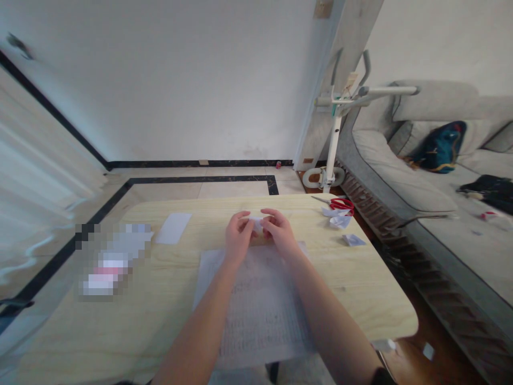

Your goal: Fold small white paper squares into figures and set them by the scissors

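Observation:
Between my two hands a small piece of white paper [256, 223] is held just above the far half of the table. My left hand [239, 235] pinches its left side with thumb and fingers. On the other side my right hand [277, 231] grips it with thumb and curled fingers. Under my wrists and forearms lies a large sheet of printed paper [264, 305]. The fingers partly cover the small piece, so its exact folds cannot be made out.
The wooden table [160, 315] has rounded corners. Red-handled scissors [340, 205] lie at its far right beside folded white papers [340, 220]. A white paper sheet [173, 228] lies at left, near a blurred patch. A grey sofa [404, 176] and white exercise stand [332, 144] are beyond.

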A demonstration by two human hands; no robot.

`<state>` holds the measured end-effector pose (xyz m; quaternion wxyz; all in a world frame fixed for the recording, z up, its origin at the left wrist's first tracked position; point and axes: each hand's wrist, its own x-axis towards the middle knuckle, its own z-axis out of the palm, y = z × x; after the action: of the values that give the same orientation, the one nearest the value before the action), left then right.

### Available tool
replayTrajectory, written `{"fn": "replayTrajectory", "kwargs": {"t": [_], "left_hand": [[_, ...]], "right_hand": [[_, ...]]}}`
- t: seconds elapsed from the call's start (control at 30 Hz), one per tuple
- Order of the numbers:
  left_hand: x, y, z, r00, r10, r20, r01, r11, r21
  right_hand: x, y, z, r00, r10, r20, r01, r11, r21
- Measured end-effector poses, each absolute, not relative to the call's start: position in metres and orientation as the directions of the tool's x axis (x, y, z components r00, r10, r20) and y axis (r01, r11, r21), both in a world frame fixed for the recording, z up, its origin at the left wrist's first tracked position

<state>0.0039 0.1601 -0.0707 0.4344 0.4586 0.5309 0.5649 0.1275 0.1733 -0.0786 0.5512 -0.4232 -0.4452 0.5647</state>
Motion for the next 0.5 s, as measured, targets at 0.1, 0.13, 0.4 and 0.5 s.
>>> {"fn": "replayTrajectory", "kwargs": {"t": [0.1, 0.13, 0.4, 0.5], "left_hand": [[0.0039, 0.1600, -0.0718, -0.208, 0.972, 0.107, 0.063, -0.096, 0.993], [0.0040, 0.1600, -0.0718, -0.210, 0.970, 0.120, 0.081, -0.105, 0.991], [0.0062, 0.1589, -0.0660, -0.138, 0.984, 0.110, 0.131, -0.091, 0.987], [0.0063, 0.1587, -0.0650, -0.110, 0.991, 0.079, 0.149, -0.062, 0.987]], "right_hand": [[0.1276, 0.1752, -0.0825, -0.037, 0.998, 0.052, -0.146, 0.046, -0.988], [0.1276, 0.1759, -0.0840, -0.040, 0.997, 0.066, -0.099, 0.062, -0.993], [0.1285, 0.1781, -0.0854, 0.041, 0.994, 0.101, -0.038, 0.102, -0.994], [0.1283, 0.1776, -0.0837, 0.047, 0.997, 0.067, -0.063, 0.070, -0.996]]}}
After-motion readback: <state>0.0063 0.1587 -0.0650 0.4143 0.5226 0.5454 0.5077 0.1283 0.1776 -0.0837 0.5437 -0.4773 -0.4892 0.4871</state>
